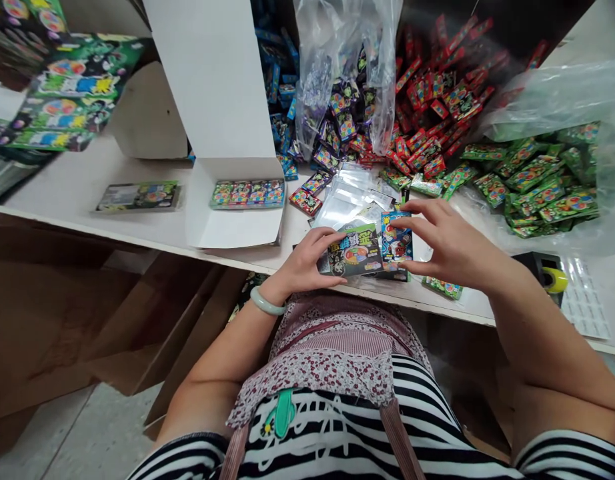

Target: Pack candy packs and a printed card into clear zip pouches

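My left hand [314, 260] grips a flat black and green printed box [356, 252] between thumb and fingers, just above the table's front edge. Beside its right end, my right hand [445, 243] pinches a small blue printed packet [396, 237] by its top and bottom. The two pieces are side by side, nearly touching. Clear plastic sleeves [345, 200] lie behind them. Close below my right hand rests a small green packet [442, 287].
Heaps of red packets [437, 113], green packets [547, 180] and purple packets [332, 143] fill the back. An open white box [232, 230] holds a row of packets [247, 193]. A tape dispenser [545, 273] and sticker sheet [585, 300] sit at right.
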A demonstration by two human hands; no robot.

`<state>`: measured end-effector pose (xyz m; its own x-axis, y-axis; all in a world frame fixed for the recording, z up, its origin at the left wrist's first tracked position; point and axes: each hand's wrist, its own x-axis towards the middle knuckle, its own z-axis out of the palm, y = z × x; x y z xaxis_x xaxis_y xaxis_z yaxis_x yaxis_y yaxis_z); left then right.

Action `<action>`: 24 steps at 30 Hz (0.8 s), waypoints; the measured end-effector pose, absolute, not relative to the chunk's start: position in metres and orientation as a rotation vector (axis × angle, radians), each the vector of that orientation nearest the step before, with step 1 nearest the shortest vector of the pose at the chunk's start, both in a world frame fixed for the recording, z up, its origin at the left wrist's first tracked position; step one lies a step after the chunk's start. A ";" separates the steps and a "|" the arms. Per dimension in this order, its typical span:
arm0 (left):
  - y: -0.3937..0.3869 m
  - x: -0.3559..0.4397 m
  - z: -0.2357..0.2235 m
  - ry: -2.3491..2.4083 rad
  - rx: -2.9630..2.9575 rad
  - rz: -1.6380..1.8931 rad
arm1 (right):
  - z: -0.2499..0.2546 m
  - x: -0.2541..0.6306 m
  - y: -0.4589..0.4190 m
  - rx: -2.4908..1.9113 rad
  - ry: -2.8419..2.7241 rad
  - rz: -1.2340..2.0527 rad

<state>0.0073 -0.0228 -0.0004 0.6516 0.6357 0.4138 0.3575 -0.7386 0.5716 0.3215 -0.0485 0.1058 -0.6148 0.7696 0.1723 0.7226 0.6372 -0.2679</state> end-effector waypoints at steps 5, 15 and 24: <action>-0.024 0.010 -0.004 0.794 2.481 0.901 | 0.095 0.315 -0.055 -1.167 -2.683 0.163; -0.033 0.016 -0.006 0.751 2.492 0.823 | 0.098 0.322 -0.056 -1.071 -2.728 0.322; -0.038 0.036 0.000 0.944 2.366 1.047 | 0.063 0.306 -0.062 -1.229 -2.173 0.504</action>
<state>0.0359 -0.0385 -0.0004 0.4950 0.7109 0.4995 0.4234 -0.6994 0.5758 0.3063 -0.0619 0.0627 -0.4026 0.8637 0.3031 0.6419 0.5025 -0.5792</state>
